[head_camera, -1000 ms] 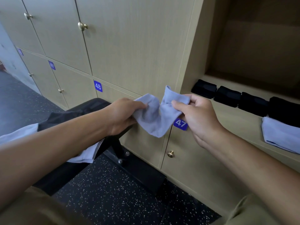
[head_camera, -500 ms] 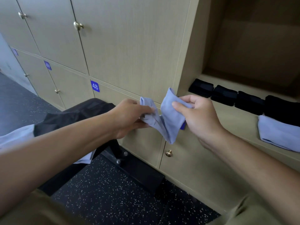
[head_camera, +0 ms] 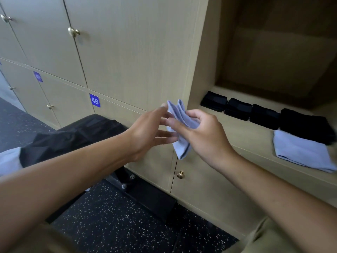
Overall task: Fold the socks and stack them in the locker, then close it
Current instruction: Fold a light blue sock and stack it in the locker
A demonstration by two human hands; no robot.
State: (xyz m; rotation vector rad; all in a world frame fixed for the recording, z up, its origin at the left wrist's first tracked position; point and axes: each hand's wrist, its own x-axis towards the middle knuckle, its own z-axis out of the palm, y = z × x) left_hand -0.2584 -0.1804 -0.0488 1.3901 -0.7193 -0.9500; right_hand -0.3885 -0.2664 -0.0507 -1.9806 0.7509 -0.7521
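**Sock folding in progress; locker open, part stocked**

At far left a bench (head_camera: 76, 132) carries dark fabric (head_camera: 60, 141) and a white cloth (head_camera: 9, 159), possibly items awaiting folding; this cannot be confirmed. Closed doors, one numbered 48 (head_camera: 94, 100), fill the wall behind.

The left hand (head_camera: 145, 132) is spread, fingers straight, fingertips touching the near face of the pale blue sock (head_camera: 179, 143) without curling round it. The sock is in mid-air between both hands, in front of the locker's left upright, doubled over with its folded end hanging down. The right hand (head_camera: 202, 132) holds it, thumb and fingers pinching the upper layers together.

Further right, the open locker (head_camera: 255, 143) holds four folded black socks (head_camera: 238, 109) in a row along the shelf, and one folded pale blue piece (head_camera: 300, 154) lies in front of the rightmost.

Assessment: the task is well advanced. This sock needs its fold finished and placing on the blue piece. The door, not in view, remains to be closed.
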